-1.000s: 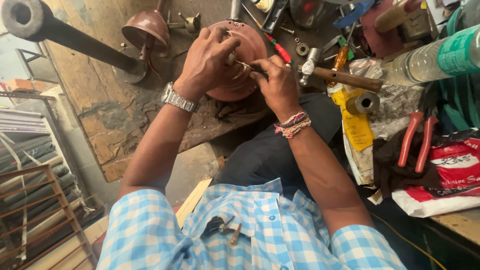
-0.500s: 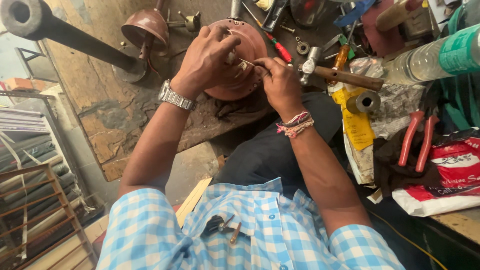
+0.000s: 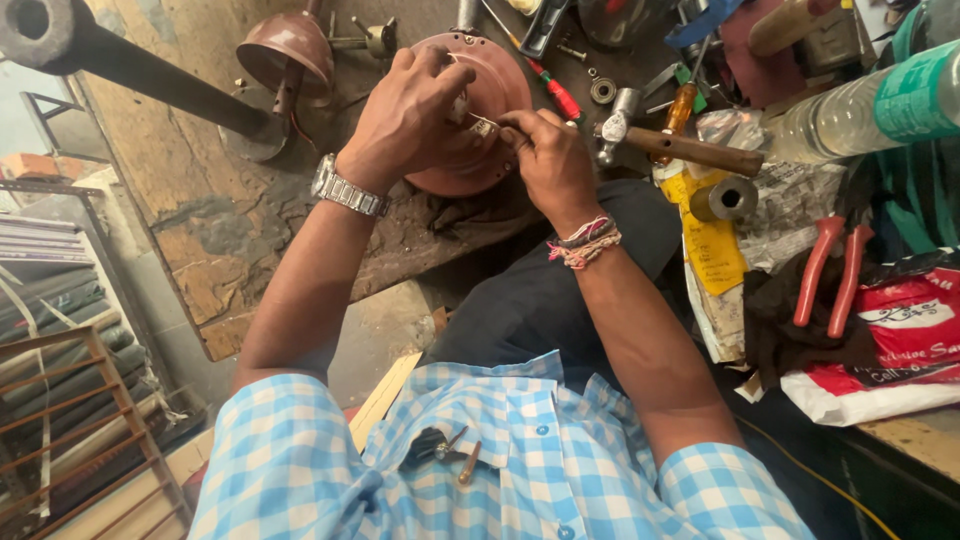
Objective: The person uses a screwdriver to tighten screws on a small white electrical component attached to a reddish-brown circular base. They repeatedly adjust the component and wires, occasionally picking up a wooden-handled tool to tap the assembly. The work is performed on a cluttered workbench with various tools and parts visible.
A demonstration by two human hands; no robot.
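Overhead, two hands on one brown round housing (image 3: 495, 120); left hand (image 3: 410, 115) curled gripping it, right hand (image 3: 545, 160) pinching one wire (image 3: 484, 122)

Hammer (image 3: 680, 146), red-handled pliers (image 3: 830, 270), plastic bottle (image 3: 860, 110), red screwdriver (image 3: 555, 92) nearby.
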